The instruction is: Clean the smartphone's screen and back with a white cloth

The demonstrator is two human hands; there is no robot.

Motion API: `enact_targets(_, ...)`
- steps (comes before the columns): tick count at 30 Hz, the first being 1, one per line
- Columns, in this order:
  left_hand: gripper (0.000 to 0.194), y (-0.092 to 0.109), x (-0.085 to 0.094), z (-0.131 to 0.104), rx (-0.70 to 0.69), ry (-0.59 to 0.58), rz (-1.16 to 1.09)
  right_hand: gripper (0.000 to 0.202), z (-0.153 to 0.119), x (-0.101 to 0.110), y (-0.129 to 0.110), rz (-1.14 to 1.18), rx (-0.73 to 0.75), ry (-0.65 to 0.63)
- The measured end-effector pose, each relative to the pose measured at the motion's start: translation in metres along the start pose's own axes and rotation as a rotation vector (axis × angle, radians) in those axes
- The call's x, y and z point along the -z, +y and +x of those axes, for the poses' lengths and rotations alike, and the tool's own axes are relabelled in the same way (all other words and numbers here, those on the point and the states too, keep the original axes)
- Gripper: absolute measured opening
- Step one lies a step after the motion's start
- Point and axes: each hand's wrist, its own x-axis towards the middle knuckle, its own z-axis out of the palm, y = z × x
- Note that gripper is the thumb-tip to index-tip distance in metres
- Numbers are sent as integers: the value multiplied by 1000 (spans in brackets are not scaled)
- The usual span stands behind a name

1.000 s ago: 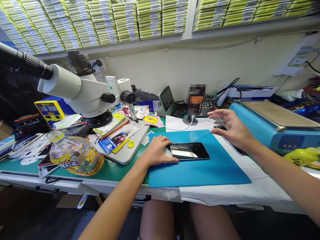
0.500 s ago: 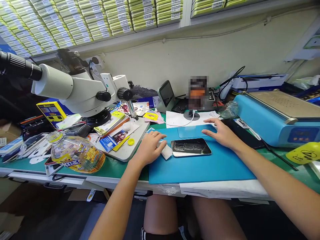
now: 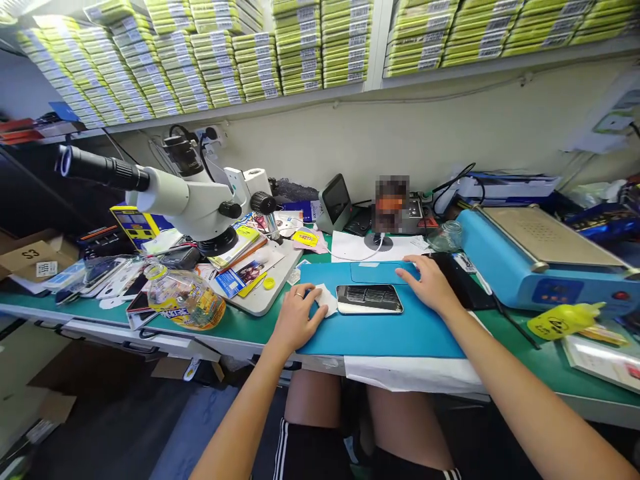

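Observation:
A smartphone (image 3: pixel 370 299) lies on the blue mat (image 3: pixel 380 339), its dark glass showing bright reflections. At its left, my left hand (image 3: pixel 299 313) has its fingertips and thumb on a crumpled white wipe (image 3: pixel 327 300). Behind the phone is a thin, clear bluish sheet (image 3: pixel 375 273) with rounded corners, flat on the mat. My right hand (image 3: pixel 429 283) hovers or rests over the sheet's right end, thumb and fingers spread; whether it touches the sheet I cannot tell. Nothing shows in that hand.
A microscope (image 3: pixel 170 200) stands at left above a cluttered base, with a plastic bottle (image 3: pixel 187 300) before it. At right are a blue heating plate machine (image 3: pixel 505 267), a black panel (image 3: pixel 465 287) and a yellow squeeze bottle (image 3: pixel 563 321). White paper (image 3: pixel 410 372) sticks out under the mat.
The camera view has shifted, showing more on the left. My left-hand fingers now lie along the wipe's left side, and the wipe looks more spread out. My right hand stays by the clear sheet.

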Motion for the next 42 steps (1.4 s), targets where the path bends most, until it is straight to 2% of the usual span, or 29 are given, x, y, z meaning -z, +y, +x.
enact_targets(5, 29, 1, -1, -2, 3, -8, 14, 41, -5, -1, 0, -32, 62, 13)
enact_targets(11, 22, 0, -5, 0, 15, -2, 28, 38, -1, -4, 4, -36, 64, 48)
enact_targets(16, 9, -2, -5, 3, 14, 5, 17, 35, 0, -6, 0, -25, 126, -19)
enact_targets(19, 8, 0, -2, 8, 19, 14, 18, 35, 1, -6, -2, -11, 137, -49)
enact_targets(22, 13, 9, -3, 18, 10, 20, 30, 36, 3, -5, 1, 8, 116, -45)
enact_targets(27, 20, 34, -18, 27, -44, -19, 72, 35, 6, -3, 5, 44, 79, -32)
enact_targets(31, 40, 50, -24, 3, -67, -69, 109, 35, 5, -2, 6, 65, 68, -37)
enact_targets(34, 51, 59, -20, -22, -30, -125, 137, 36, 5, -3, 6, 78, 58, -45)
enact_targets(36, 54, 64, -17, -30, -18, -167, 148, 37, 5, -4, 6, 88, 52, -53)
enact_targets(38, 56, 67, -17, -26, -20, -192, 151, 38, 6, -5, 6, 97, 47, -59)
enact_targets(42, 56, 67, -26, 3, -38, -198, 154, 37, 6, -5, 6, 109, 47, -64)
